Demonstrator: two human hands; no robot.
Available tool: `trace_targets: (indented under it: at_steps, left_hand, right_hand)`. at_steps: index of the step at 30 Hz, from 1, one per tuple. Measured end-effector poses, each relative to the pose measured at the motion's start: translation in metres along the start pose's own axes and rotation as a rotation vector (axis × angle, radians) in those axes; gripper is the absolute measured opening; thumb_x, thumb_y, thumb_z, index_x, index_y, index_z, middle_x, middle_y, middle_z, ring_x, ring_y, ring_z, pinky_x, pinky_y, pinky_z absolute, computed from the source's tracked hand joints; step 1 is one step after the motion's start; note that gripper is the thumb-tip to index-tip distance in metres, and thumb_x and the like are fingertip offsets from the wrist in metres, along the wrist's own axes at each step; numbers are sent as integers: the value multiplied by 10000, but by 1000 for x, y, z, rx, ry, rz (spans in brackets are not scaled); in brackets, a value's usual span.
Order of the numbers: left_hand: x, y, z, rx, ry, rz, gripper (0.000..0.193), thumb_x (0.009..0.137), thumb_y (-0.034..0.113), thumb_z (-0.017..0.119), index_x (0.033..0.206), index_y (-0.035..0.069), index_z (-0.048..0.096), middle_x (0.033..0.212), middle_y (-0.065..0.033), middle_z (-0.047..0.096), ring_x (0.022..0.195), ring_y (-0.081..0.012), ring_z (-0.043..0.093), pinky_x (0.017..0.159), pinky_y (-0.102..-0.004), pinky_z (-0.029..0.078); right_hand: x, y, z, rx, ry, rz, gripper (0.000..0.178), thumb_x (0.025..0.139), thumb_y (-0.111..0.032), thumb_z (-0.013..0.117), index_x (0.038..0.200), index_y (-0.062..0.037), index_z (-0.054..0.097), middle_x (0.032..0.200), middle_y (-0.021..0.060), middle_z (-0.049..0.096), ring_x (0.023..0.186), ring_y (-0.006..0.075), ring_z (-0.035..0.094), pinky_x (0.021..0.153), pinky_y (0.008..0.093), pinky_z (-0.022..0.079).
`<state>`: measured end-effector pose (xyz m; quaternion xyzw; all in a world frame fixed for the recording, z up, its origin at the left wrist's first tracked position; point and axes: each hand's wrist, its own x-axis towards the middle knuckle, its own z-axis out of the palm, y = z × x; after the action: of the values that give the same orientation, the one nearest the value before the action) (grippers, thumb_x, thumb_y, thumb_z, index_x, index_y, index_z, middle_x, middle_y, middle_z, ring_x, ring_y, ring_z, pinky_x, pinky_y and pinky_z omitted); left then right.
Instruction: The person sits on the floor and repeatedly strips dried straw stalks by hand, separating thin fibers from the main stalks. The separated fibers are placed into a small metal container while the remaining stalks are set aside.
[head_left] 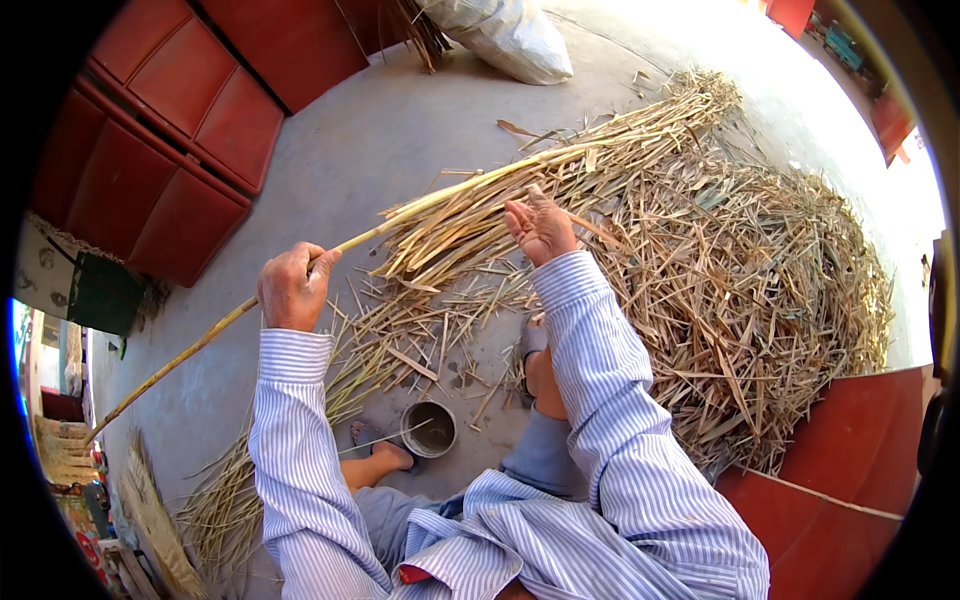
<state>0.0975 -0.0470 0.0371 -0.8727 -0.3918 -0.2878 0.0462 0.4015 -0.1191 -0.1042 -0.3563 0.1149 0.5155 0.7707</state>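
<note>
My left hand [295, 285] is closed around a long yellow-brown reed stalk [360, 237], thumb lying along it. One end slants down to the far left; the other passes over a bundle of peeled stalks [440, 250] on the floor. To the right, my right hand [543, 228] is raised over that bundle, palm partly turned up and fingers curled in. Whether it pinches a small piece is unclear. A brown leaf strip shows just behind its wrist. Beside the bundle lies a large heap of dry leaf husks [740, 300].
Between my feet stands a small round pot [453, 432] with a thin stalk across it. Thin green stems [235, 500] are strewn at lower left, near a straw bundle [155, 520]. Red padded furniture [160, 170] lines the left; a white sack [510, 40] lies at the back.
</note>
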Motion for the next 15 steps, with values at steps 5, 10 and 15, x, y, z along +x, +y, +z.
trace_targets:
  at_steps: [5, 10, 15]
  left_hand:
    - [-37, -5, -52, -43, -73, -68, 223, 797, 211, 766, 749, 29, 645, 606, -103, 600, 537, -266, 569, 542, -382, 427]
    - [-79, -77, -118, 6, -138, -213, 235, 802, 227, 765, 770, 32, 637, 681, -95, 627, 626, -271, 585, 577, -380, 431]
    - [-64, -40, -93, 231, 63, 182, 244, 805, 254, 764, 809, 47, 635, 723, -72, 643, 651, -258, 588, 581, -367, 433]
  right_hand:
    - [-3, 6, 11, -97, -208, 75, 218, 972, -243, 603, 1021, -31, 587, 827, 31, 627, 698, 105, 612, 511, 201, 466]
    - [23, 2, 4, -149, -160, -14, 229, 948, -286, 640, 918, -59, 629, 778, 11, 639, 660, 91, 599, 503, 195, 454]
    - [-19, 25, 30, -389, -265, -8, 250, 925, -323, 669, 928, -75, 642, 807, 27, 679, 667, 98, 634, 512, 198, 471]
